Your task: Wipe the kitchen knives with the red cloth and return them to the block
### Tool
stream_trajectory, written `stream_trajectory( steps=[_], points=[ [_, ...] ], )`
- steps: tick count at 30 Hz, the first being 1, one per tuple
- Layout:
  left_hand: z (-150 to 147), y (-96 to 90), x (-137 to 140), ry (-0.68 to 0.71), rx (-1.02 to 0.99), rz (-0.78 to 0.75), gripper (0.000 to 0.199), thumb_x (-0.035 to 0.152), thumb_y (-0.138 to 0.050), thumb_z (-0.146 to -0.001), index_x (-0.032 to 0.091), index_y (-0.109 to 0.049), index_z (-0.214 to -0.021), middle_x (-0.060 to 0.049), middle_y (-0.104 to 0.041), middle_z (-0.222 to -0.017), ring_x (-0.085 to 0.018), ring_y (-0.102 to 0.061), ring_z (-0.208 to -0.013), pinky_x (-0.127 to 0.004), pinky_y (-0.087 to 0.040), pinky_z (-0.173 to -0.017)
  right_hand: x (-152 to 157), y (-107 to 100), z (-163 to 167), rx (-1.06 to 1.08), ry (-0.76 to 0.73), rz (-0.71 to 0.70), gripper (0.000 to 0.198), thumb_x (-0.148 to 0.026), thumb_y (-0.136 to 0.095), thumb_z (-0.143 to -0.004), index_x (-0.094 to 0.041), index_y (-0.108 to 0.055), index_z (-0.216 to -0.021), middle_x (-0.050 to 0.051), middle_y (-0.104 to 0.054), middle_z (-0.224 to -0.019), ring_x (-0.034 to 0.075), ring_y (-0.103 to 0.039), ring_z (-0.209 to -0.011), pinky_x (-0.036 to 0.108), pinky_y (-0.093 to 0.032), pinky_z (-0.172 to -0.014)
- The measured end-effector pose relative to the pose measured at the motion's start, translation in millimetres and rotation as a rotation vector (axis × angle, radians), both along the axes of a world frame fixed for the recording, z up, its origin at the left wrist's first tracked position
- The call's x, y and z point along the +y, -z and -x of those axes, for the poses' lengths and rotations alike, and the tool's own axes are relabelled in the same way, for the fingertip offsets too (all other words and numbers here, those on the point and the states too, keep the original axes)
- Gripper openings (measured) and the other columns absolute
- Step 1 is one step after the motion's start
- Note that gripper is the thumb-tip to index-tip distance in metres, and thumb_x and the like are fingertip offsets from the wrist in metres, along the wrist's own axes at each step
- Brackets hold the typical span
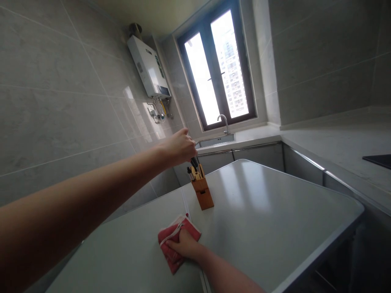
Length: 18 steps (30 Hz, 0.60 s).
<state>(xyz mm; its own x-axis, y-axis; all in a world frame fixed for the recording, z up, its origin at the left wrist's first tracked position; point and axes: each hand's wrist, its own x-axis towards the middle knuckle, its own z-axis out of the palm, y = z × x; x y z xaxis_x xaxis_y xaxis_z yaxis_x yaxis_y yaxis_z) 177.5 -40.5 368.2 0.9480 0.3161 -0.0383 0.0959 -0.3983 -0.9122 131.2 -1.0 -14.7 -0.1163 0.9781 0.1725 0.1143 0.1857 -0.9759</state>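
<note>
A wooden knife block (203, 195) stands upright on the folding table, with several handles showing at its top. My left hand (180, 147) reaches out over the block, its fingers closed around a knife (194, 163) whose black handle shows below the fist. The blade is not visible, and I cannot tell how far it sits in the slot. Nearer to me, my right hand (187, 245) grips a red cloth (171, 240) with white edging. That folded, crumpled cloth rests on the tabletop, in front of the block and a little to its left.
The pale table (275, 211) has a metal rim and a seam across its middle. Behind it are a counter with a sink (218, 140) and a faucet (224, 122) under the window. A stone counter (342, 138) runs along the right. A water heater (148, 67) hangs on the left wall.
</note>
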Motion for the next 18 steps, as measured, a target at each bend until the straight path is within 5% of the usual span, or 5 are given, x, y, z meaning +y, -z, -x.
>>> stream_trajectory(
  steps=[11, 18],
  points=[
    [-27.8, 4.6, 18.5, -0.119, -0.014, 0.03, 0.01, 0.021, -0.061, -0.08, 0.024, -0.071, -0.082, -0.006, -0.072, -0.088, -0.022, -0.062, -0.085, -0.032, -0.026, -0.07, -4.7, -8.3, -2.2, -0.027, 0.007, 0.012, 0.048, -0.044, -0.065, -0.066, -0.014, -0.061, -0.102, 0.01, -0.066, -0.104, 0.025, -0.06, -0.101, 0.034, -0.044, -0.088],
    [-22.9, 22.6, 55.1, -0.185, -0.092, 0.216, 0.012, 0.022, -0.071, -0.071, 0.025, -0.072, -0.082, -0.006, -0.072, -0.087, -0.022, -0.061, -0.086, -0.031, -0.028, -0.07, -2.8, -5.2, -2.2, -0.003, -0.011, 0.008, 0.049, -0.044, -0.066, -0.065, -0.015, -0.062, -0.104, 0.008, -0.067, -0.104, 0.026, -0.059, -0.104, 0.033, -0.044, -0.09]
  ],
)
